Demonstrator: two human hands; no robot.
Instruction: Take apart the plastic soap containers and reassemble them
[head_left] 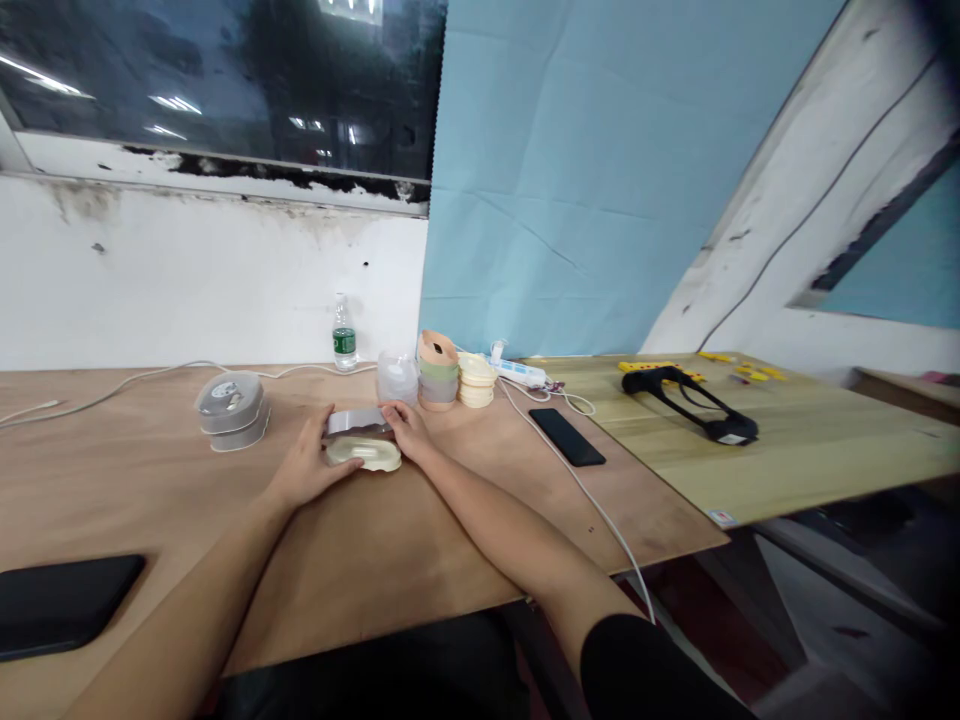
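Observation:
A grey curved plastic piece point(358, 421) is tipped up over the wooden table between my two hands. My left hand point(306, 462) has its fingers at the left end of the grey piece. Its thumb reaches over a cream oval plastic piece point(367, 455) with a wavy rim, just on the near side. The right end of the grey piece is gripped by my right hand point(407, 430), fingers bent over its top edge. Whether the grey and cream pieces are joined, I cannot tell.
Grey lidded containers point(232, 408) are stacked at left. Behind my hands stand clear cups point(397, 377), coloured rings point(438, 370), cream lids point(476, 380) and a water bottle point(344, 335). A power strip point(517, 372), cables, phone point(567, 436) and black headset point(690, 402) lie to the right.

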